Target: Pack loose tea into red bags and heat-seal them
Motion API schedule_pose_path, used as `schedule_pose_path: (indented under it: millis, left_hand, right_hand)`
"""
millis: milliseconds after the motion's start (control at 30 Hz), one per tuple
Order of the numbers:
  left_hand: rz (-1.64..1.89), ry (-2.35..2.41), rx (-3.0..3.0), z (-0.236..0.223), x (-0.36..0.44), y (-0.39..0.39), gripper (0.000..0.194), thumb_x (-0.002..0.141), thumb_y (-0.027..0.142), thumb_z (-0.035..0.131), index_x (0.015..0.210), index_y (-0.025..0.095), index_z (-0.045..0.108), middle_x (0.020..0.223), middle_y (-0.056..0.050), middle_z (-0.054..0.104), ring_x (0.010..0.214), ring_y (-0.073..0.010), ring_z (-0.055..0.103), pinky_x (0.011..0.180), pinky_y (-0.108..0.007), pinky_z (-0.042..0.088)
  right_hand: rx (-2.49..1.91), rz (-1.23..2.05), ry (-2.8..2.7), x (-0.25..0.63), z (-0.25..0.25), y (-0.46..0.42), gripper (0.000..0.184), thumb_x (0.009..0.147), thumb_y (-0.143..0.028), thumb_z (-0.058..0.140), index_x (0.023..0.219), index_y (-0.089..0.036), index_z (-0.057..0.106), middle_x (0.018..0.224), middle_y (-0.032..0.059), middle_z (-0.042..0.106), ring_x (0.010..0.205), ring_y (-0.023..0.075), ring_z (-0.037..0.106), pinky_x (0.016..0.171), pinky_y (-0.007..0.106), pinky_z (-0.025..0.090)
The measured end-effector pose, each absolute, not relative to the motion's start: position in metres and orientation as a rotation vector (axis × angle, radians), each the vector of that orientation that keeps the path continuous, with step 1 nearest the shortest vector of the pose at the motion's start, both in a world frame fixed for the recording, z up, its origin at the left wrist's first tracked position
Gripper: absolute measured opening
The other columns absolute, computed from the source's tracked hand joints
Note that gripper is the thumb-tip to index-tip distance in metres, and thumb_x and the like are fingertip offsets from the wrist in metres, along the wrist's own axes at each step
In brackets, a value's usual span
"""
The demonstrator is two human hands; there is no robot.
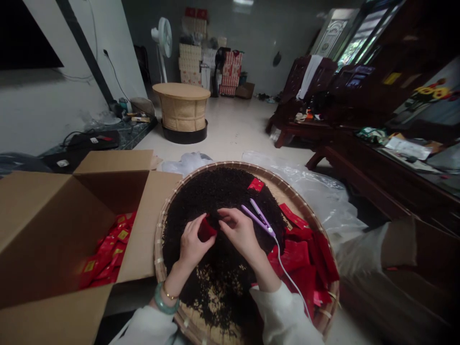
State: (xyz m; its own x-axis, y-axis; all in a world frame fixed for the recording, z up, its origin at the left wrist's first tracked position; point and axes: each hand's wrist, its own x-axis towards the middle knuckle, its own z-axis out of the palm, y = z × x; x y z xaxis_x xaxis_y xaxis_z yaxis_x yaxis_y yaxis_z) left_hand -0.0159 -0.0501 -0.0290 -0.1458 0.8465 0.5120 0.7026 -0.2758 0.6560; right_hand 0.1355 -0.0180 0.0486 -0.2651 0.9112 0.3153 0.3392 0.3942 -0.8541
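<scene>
My left hand (193, 242) is closed around a small red pouch (206, 231), holding it upright with its mouth toward my right hand. My right hand (239, 232) is beside the pouch, thumb and fingers curled together; what looks like a dark pinch of tea leaves at its tips blends into the heap behind. Both hands are over a round woven bamboo tray (312, 213) spread with loose dark tea leaves (201, 191). A purple mini hair straightener (259, 221) lies on the leaves, jaws apart, its white cord trailing toward me. Red pouches (296, 258) are piled at the tray's right.
An open cardboard box (43, 230) on the left contains several filled red packets (111, 244). One red packet (256, 184) lies on the far leaves. Clear plastic sheeting (316, 187) is beyond the tray. A round table (181, 91), a fan (164, 38) and dark wooden furniture (359, 167) stand farther off.
</scene>
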Motion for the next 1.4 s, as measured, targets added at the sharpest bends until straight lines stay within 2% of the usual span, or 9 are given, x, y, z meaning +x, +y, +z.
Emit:
schedule_pose_path:
  millis: [167,333,500,600,733,800,1067,1300,1400]
  left_hand:
    - [1.409,1.753,1.941,-0.030,-0.017,-0.050,0.053,0.072,0.022,0.069,0.122,0.018,0.054,0.113,-0.010,0.065,0.103,-0.0256,0.061,0.088,-0.040,0.053]
    - [1.372,1.736,1.953,-0.036,-0.018,-0.051,0.050,0.075,0.024,0.067,0.123,0.018,0.054,0.115,-0.010,0.065,0.103,-0.0255,0.061,0.089,-0.040,0.052]
    - [1.299,1.745,2.041,-0.038,-0.016,-0.051,0.054,0.072,0.016,0.066,0.124,0.017,0.053,0.115,-0.010,0.065,0.103,-0.0255,0.059,0.090,-0.040,0.051]
    - [1.282,1.775,2.056,-0.037,-0.017,-0.050,0.061,0.068,0.019,0.070,0.126,0.018,0.051,0.117,-0.010,0.064,0.104,-0.0268,0.058,0.092,-0.042,0.049]
    - [1.207,1.792,2.066,-0.038,-0.017,-0.048,0.062,0.067,0.022,0.071,0.125,0.017,0.051,0.115,-0.011,0.064,0.102,-0.0278,0.058,0.091,-0.044,0.049]
    - [1.172,1.762,2.065,-0.039,-0.017,-0.048,0.058,0.068,0.020,0.070,0.123,0.017,0.052,0.112,-0.011,0.066,0.099,-0.0266,0.060,0.088,-0.042,0.050]
    - [1.104,1.694,2.070,-0.034,-0.013,-0.051,0.056,0.066,0.026,0.072,0.119,0.019,0.055,0.112,-0.010,0.067,0.101,-0.0273,0.062,0.089,-0.043,0.048]
    - [1.281,1.590,1.857,-0.032,-0.015,-0.050,0.051,0.069,0.023,0.072,0.117,0.019,0.056,0.115,-0.010,0.066,0.103,-0.0239,0.064,0.091,-0.038,0.051]
    - [1.351,1.625,1.799,-0.032,-0.016,-0.050,0.053,0.069,0.025,0.072,0.118,0.019,0.055,0.114,-0.009,0.066,0.102,-0.0240,0.064,0.091,-0.039,0.051]
  right_hand:
    - [-1.097,0.639,-2.101,0.140,0.051,-0.028,0.019,0.082,-0.019,0.058,0.099,-0.021,0.067,0.093,0.0057,0.070,0.081,0.0191,0.060,0.074,0.032,0.050]
    - [-1.195,0.576,-2.597,0.130,0.060,-0.033,0.041,0.077,-0.026,0.068,0.117,-0.019,0.058,0.122,0.0120,0.059,0.097,0.0251,0.059,0.080,0.037,0.049]
    - [-1.298,0.735,-2.600,0.128,0.047,-0.017,0.011,0.084,-0.020,0.060,0.093,-0.016,0.066,0.097,0.0089,0.063,0.080,0.0200,0.063,0.071,0.031,0.049]
    - [-1.206,0.900,-2.317,0.136,0.033,-0.007,0.017,0.088,-0.014,0.051,0.079,-0.017,0.065,0.084,0.0044,0.061,0.078,0.0161,0.061,0.071,0.027,0.048]
    - [-1.177,1.286,-1.955,0.151,0.025,-0.006,0.018,0.089,-0.025,0.046,0.090,-0.018,0.063,0.088,0.0031,0.055,0.061,0.0117,0.057,0.044,0.021,0.044]
    - [-1.105,1.364,-1.966,0.155,0.027,-0.008,0.013,0.084,-0.027,0.055,0.091,-0.019,0.062,0.091,0.0030,0.053,0.062,0.0114,0.056,0.043,0.020,0.043]
    - [-1.099,1.122,-2.120,0.154,0.047,-0.014,0.016,0.066,-0.010,0.067,0.074,-0.018,0.057,0.076,-0.0023,0.054,0.067,0.0123,0.052,0.060,0.023,0.044]
    - [-1.164,1.398,-1.838,0.172,0.053,-0.006,0.018,0.071,-0.031,0.067,0.073,-0.020,0.051,0.061,-0.0057,0.051,0.044,0.0095,0.048,0.039,0.020,0.036]
    - [-1.179,1.150,-1.863,0.183,0.058,-0.001,0.013,0.075,-0.031,0.064,0.074,-0.021,0.055,0.064,-0.0031,0.057,0.055,0.0143,0.056,0.051,0.026,0.045]
